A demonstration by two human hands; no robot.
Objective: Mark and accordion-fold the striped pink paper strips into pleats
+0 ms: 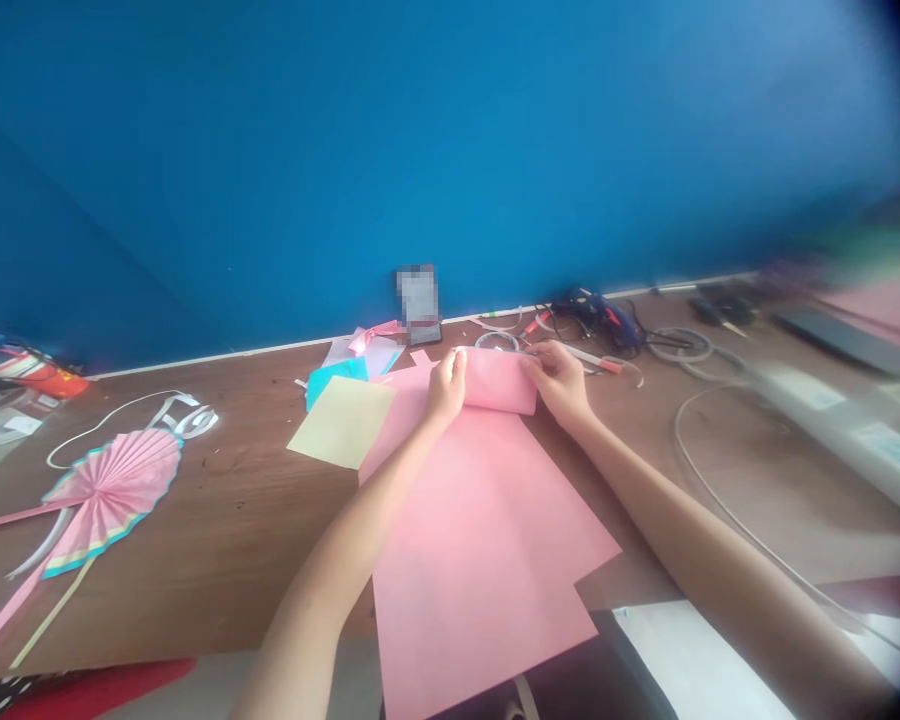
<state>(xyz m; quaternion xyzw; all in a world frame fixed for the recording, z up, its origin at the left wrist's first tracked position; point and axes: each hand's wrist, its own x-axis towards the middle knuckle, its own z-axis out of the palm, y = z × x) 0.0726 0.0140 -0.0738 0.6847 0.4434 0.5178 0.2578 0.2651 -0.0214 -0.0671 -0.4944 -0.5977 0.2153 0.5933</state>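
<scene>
Both hands grip a folded piece of pink paper (499, 380) above the table. My left hand (445, 385) closes on its left end, thumb on the near side. At the right end my right hand (559, 380) pinches the upper corner between thumb and fingers. Beneath it spreads a large sheet of pink paper (480, 540), which hangs past the near table edge; whether the folded piece belongs to this sheet I cannot tell. Just left of my left hand lie a pale yellow sheet (341, 422) and a turquoise paper (335, 378).
A pleated pink paper fan (112, 490) with strips lies on the brown table (232, 530) at left. A phone-like device (419, 303) leans on the blue wall. Cables (690, 345), a dark blue tool (607, 318) and a power strip (832, 420) lie to the right.
</scene>
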